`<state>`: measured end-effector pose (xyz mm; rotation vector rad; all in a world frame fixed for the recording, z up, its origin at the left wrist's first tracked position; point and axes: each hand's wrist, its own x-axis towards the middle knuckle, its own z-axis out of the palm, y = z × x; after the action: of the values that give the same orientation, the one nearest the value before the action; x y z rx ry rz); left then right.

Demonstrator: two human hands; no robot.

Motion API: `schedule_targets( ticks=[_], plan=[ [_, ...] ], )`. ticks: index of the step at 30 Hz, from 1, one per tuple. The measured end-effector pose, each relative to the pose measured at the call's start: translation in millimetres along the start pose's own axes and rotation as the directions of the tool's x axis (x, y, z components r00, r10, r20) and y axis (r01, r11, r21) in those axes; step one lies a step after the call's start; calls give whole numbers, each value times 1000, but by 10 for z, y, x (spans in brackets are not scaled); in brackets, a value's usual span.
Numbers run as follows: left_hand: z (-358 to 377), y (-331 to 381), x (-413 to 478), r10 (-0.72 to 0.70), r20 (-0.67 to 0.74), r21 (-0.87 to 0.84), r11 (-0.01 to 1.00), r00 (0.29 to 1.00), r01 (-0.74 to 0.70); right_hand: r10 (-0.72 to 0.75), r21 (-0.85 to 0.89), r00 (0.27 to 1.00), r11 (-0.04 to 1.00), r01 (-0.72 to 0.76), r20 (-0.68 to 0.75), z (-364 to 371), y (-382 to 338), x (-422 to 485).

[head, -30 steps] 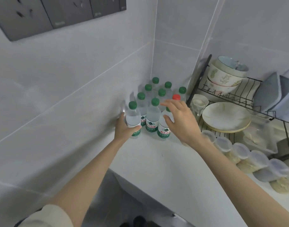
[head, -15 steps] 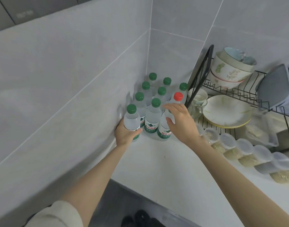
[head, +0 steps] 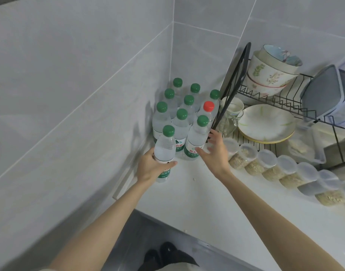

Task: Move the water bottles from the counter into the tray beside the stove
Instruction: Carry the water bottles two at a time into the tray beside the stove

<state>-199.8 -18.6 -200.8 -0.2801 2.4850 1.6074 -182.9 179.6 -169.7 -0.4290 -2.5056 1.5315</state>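
Water bottles (head: 184,114): clustered, bench (head: 216,202) back corner | left hand (head: 151,167): wrapped round front bottle (head: 164,151) | right hand (head: 214,151): fingers spread, beside green-capped bottle (head: 196,139)

Ten water bottles (head: 180,124) (nine green-capped, one red), six lidded jars (head: 273,167).

Green labels on the water bottles bore white Chinese print. The bottle (head: 165,151) in the left hand (head: 151,165) showed "用纯净"; the front bottle (head: 195,141) showed "农夫" above "饮用纯净"; the middle bottle (head: 180,130) showed "山泉". Smaller print was illegible.
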Motion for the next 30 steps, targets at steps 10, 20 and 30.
schedule_targets(
  ticks=[10, 20, 30],
  plan=[
    [-14, -40, 116, -17, -7, 23, 1000, 1000, 17, 125, 85, 985, 990, -115, -117, 428, 222, 192],
    [59, 21, 3, 30, -56, -118, 992, 998, -37, 91, 12, 991, 996, -90, -98, 374, 278, 197],
    [92, 61, -190, 28, -11, -153, 988, 1000, -30, 6, 2, 996, 1000, -6, 87, -138, 57, -130]
  ],
)
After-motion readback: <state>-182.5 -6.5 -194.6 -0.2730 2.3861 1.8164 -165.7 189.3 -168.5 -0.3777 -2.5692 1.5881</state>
